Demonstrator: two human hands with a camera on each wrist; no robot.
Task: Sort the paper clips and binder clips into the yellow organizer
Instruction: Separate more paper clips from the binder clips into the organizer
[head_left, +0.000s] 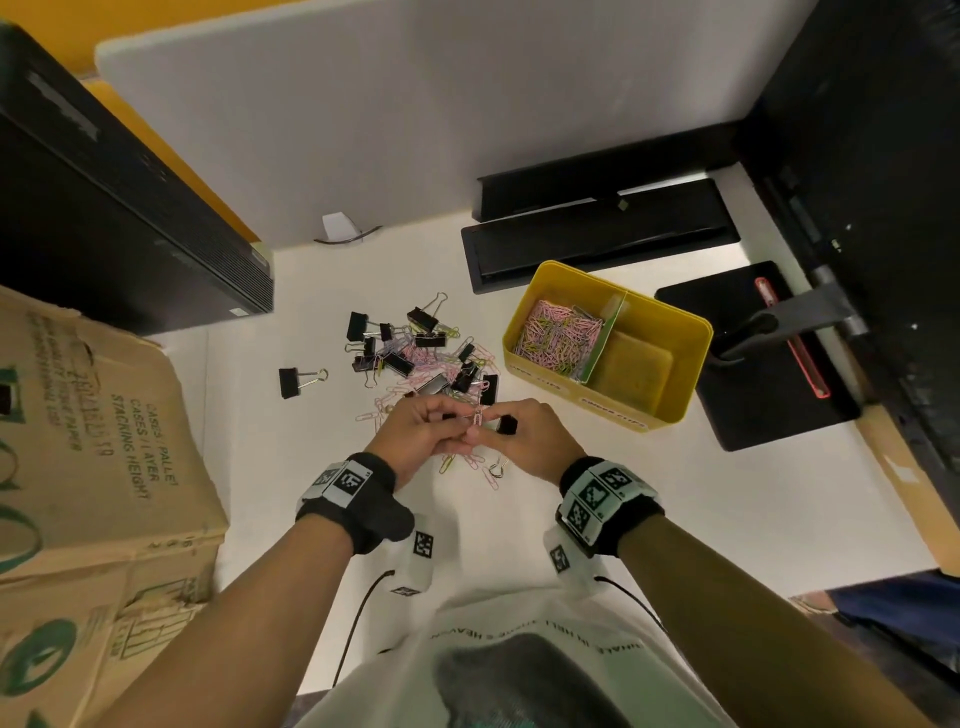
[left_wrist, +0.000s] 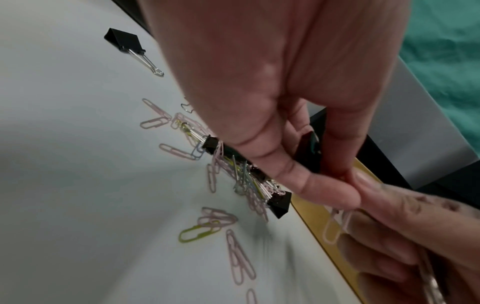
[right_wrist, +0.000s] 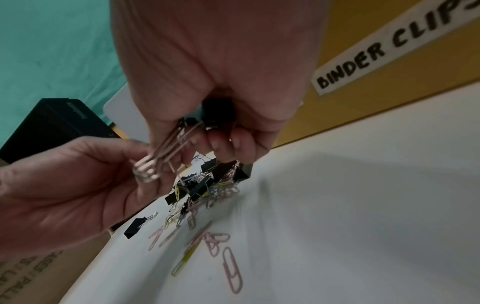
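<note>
Holding: right hand (head_left: 524, 436) grips a black metal binder clip (head_left: 506, 425), silver wire handles folded out.
Pinching: left hand (head_left: 421, 434) nips a pink wire paper clip (head_left: 477, 415) between both hands, above the white tabletop (head_left: 649, 499).

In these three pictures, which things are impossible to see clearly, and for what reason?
- Head view: labels on the yellow organizer are too small to read.
- Left wrist view: the left hand hides much of the clip pile.
- Right wrist view: the binder clip body sits half hidden inside the right hand.
</note>
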